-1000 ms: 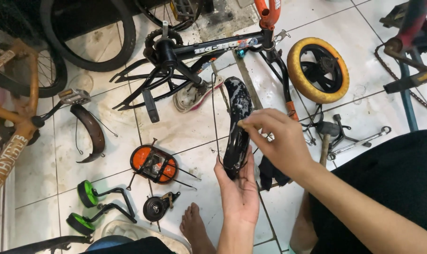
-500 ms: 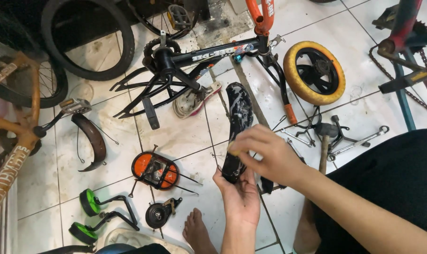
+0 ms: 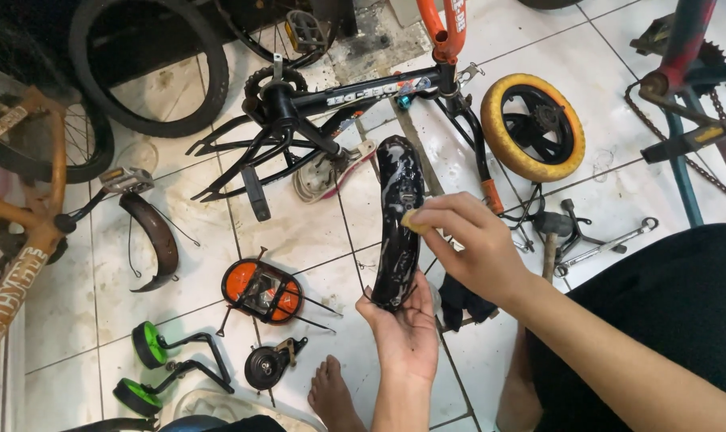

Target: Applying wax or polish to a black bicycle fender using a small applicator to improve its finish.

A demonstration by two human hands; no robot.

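The left hand (image 3: pixel 407 332) is cupping the lower end of a glossy black curved plastic fender (image 3: pixel 397 228), grip closed underneath. The right hand (image 3: pixel 471 248) is pinching a small yellow sponge (image 3: pixel 415 222) against its right edge. White tiled floor (image 3: pixel 299 232) lies open leftward.

**A:** so what's actually being held here?

**B:** a black bike mudguard (image 3: pixel 398 216), long, narrow and curved like a shallow arc. It's glossy and wet, with white soapy streaks and suds across its upper half. It runs almost straight up and down in the view, tilted a touch, lifted above the floor tiles. Its lower end sits cupped in the left hand (image 3: pixel 406 330), palm up.

**A:** and that yellowish bit?

**B:** a small yellow sponge (image 3: pixel 414 222) (mostly hidden, only a corner shows), pinched in the fingertips of the right hand (image 3: pixel 469 244) and pressed against the mudguard's right edge, roughly halfway along it.
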